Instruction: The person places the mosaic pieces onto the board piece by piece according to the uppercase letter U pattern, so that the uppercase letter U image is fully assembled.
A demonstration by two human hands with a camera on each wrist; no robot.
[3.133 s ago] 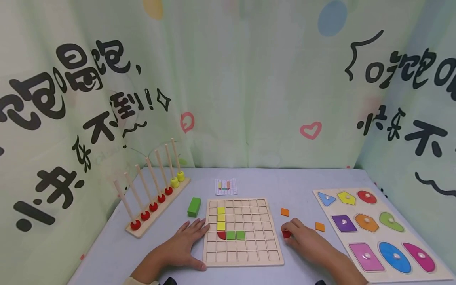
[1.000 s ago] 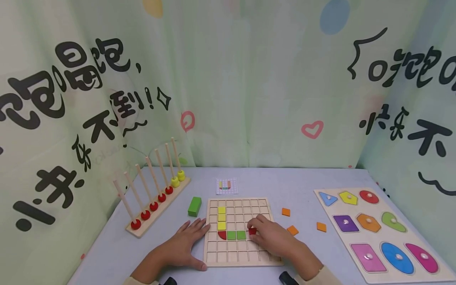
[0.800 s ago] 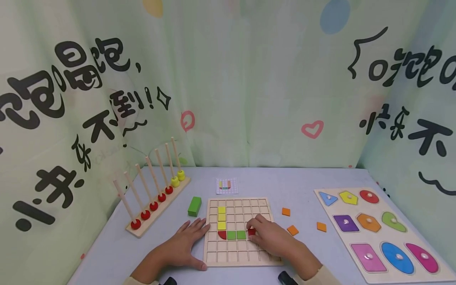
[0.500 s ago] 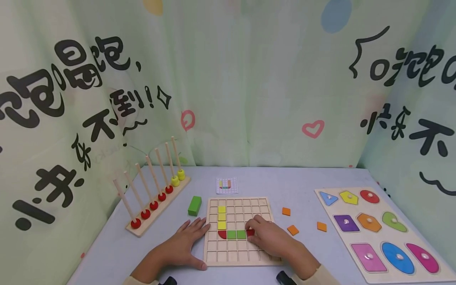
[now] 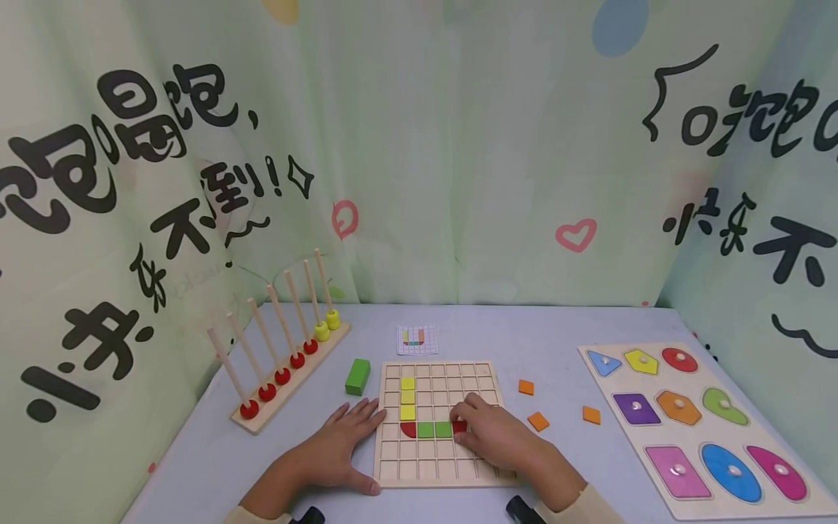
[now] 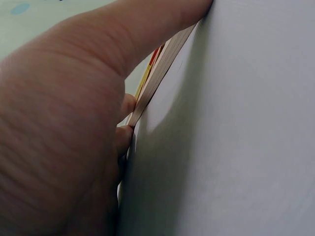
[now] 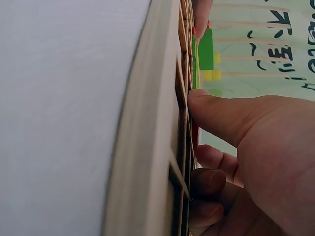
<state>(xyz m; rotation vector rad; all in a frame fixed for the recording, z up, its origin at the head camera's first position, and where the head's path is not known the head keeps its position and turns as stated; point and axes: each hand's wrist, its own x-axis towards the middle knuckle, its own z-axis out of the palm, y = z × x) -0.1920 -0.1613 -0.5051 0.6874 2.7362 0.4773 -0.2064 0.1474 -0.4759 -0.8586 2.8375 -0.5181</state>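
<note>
A wooden grid board [image 5: 445,469] lies mid-table. In its cells are a column of yellow tiles [image 5: 408,397], a red quarter-round tile [image 5: 409,430] below them, and two green tiles [image 5: 434,430] in a row beside it. Just right of the green pair, my right hand [image 5: 494,434] pinches a red tile [image 5: 460,427] between thumb and fingers, right at the grid; the fingers cover part of that tile. My left hand [image 5: 340,451] lies along the board's left edge, fingers spread, thumb at the near corner. In the left wrist view, the thumb and fingertips touch the board's side [image 6: 157,76].
Orange tiles [image 5: 538,421] lie on the table right of the board. A green block [image 5: 357,377] and a pegged bead stand [image 5: 288,378] are at left. A small pattern card [image 5: 416,340] lies behind the board. The knobbed shape puzzle [image 5: 661,437] is at far right.
From the table right of the board, my right hand has moved left with the red tile, onto the grid beside the green tiles. An orange tile came into view. My left hand stayed put.
</note>
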